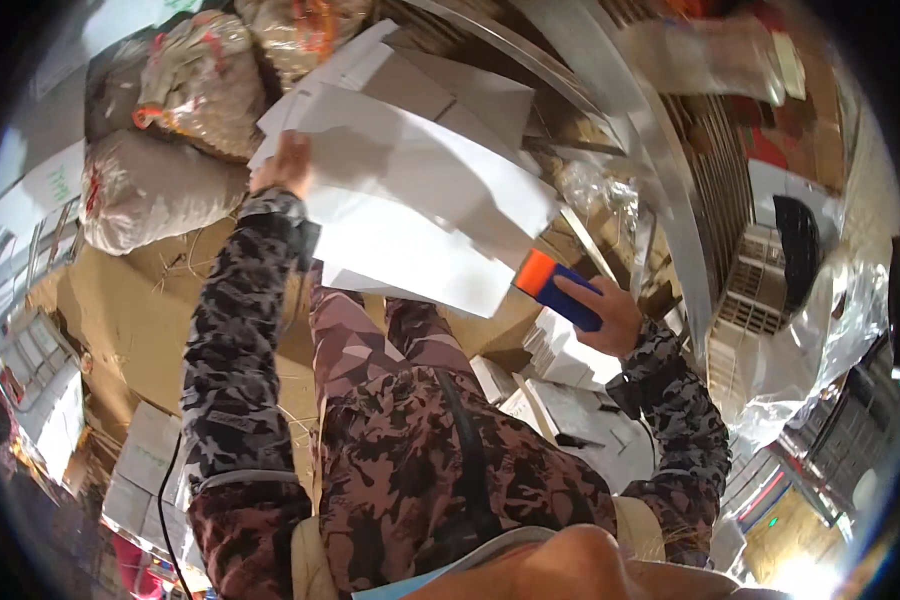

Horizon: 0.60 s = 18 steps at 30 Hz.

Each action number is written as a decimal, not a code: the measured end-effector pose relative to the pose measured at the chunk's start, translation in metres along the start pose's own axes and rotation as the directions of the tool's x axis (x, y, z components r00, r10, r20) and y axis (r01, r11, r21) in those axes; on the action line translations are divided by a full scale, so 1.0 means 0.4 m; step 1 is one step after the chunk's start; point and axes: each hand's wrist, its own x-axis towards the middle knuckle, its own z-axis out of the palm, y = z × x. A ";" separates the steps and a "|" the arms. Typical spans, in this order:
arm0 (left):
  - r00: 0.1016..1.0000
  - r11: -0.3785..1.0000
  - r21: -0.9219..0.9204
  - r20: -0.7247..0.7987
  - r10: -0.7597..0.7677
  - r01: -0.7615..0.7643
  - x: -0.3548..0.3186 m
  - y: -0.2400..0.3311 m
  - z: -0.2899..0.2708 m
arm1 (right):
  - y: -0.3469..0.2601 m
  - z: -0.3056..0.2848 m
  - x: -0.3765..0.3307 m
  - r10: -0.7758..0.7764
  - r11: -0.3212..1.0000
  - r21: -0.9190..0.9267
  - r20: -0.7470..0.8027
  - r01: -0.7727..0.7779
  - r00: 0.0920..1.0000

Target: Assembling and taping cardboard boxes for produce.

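1. At the far left, clear sacks (155, 185) stuffed with pale material lay heaped above flattened brown cardboard (120, 300).
2. The left hand (285, 165) reached up and forward, its camouflage sleeve stretched out, and pinched the left edge of a large white flat carton blank (410, 195).
3. That carton blank hung tilted in front of the person, above the knees, spread between the two hands, with more white sheets (440, 90) lying behind it.
4. The right hand (610, 315) was clenched around a blue tool with an orange end (558, 288); the orange end touched the blank's lower right edge.
5. Below that hand sat stacks of folded white cartons (570, 360).
6. Farther right, a curved metal rail (660, 170) ran down, and crumpled clear plastic film (820, 340) lay near the right rim.
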 end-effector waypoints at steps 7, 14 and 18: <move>0.977 0.973 -0.101 0.051 -0.206 0.210 -0.036 0.230 -0.052 | 0.182 0.050 -0.183 -0.028 0.999 0.029 -0.110 0.032 0.994; 0.977 0.973 -0.085 0.027 -0.213 0.215 -0.023 0.219 -0.055 | 0.250 0.121 -0.148 -0.021 0.998 0.057 -0.130 0.028 0.991; 0.980 0.976 -0.090 0.042 -0.195 0.198 -0.002 0.197 -0.029 | 0.307 0.174 -0.117 0.048 0.999 -0.004 -0.106 -0.049 0.993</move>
